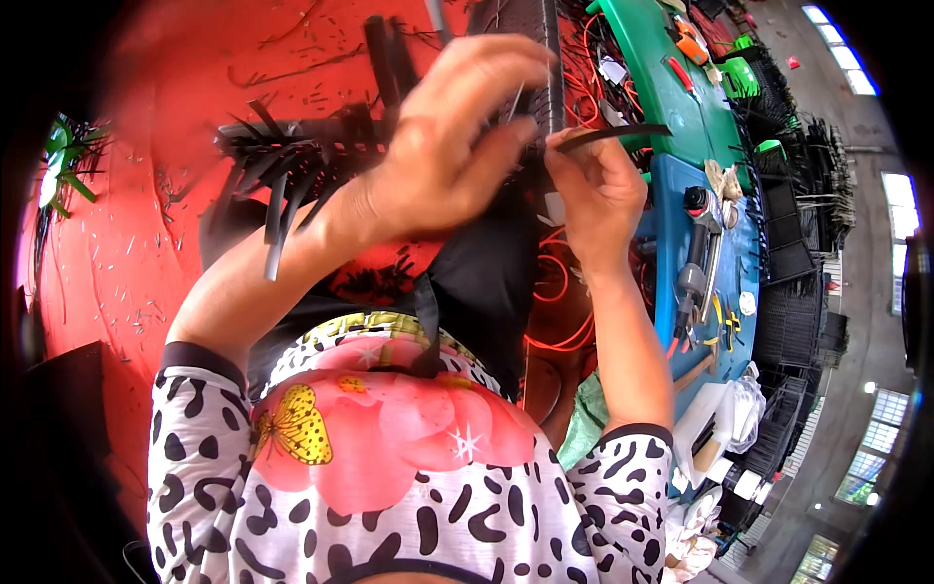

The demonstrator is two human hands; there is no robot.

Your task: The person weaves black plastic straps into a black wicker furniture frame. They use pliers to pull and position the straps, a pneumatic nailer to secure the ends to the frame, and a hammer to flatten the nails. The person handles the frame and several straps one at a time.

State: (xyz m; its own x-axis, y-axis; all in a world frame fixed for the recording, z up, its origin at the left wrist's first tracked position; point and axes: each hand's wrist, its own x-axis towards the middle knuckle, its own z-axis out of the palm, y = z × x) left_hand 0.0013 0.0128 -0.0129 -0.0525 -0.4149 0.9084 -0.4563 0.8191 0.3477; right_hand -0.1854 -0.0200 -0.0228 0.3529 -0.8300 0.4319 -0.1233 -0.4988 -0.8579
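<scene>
Two bare hands were at work in front of the wearer's lap. The right hand [595, 200] pinched one black strip [615, 135] between thumb and fingertips. The strip was just right of the black woven piece [530, 49], with one end at the fingers and the other sticking out toward the tables. The left hand [462, 141], blurred, was raised in front of the woven piece with its fingers bent and its thumb apart from them; whether it grasped anything, I cannot tell.

Left of that hand was one cluster of loose black strips [277, 156], overlapping and too many to count. Scraps littered the red floor [117, 263], also beyond counting.

Two tables stood on the right: one green table [647, 58] and, nearer the wearer, one blue table [669, 214]. The green one bore one orange tool [691, 44] and one red-handled tool [681, 74]; the blue one bore one drill [695, 258]. A red cable [553, 277] looped below the right hand. Four bright windows [844, 49] showed along the far right.
</scene>
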